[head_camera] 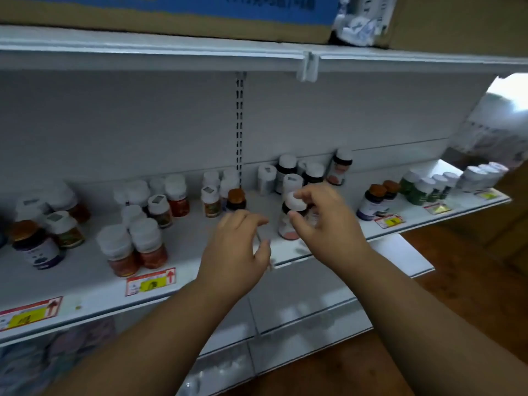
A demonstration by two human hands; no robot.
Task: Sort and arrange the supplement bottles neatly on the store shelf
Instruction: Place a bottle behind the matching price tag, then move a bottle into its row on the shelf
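My right hand (pixel 323 221) grips a dark supplement bottle (pixel 288 227) with a white cap and pink label, held just above the front of the white shelf (pixel 94 281). My left hand (pixel 240 247) hovers beside it to the left, fingers loosely curled, holding nothing. Several more bottles stand on the shelf: two orange-labelled ones (pixel 134 247) at front left, a purple-labelled one (pixel 37 247) at far left, a brown-capped one (pixel 236 199) behind my left hand, and a group of white-capped ones (pixel 291 172) at the back.
Green-labelled bottles (pixel 420 190) and white ones (pixel 480 175) line the shelf's right end. Price tags (pixel 151 281) hang on the front edge. Cardboard boxes (pixel 171 15) sit on the upper shelf. Lower shelves and a wooden floor (pixel 471 267) lie below.
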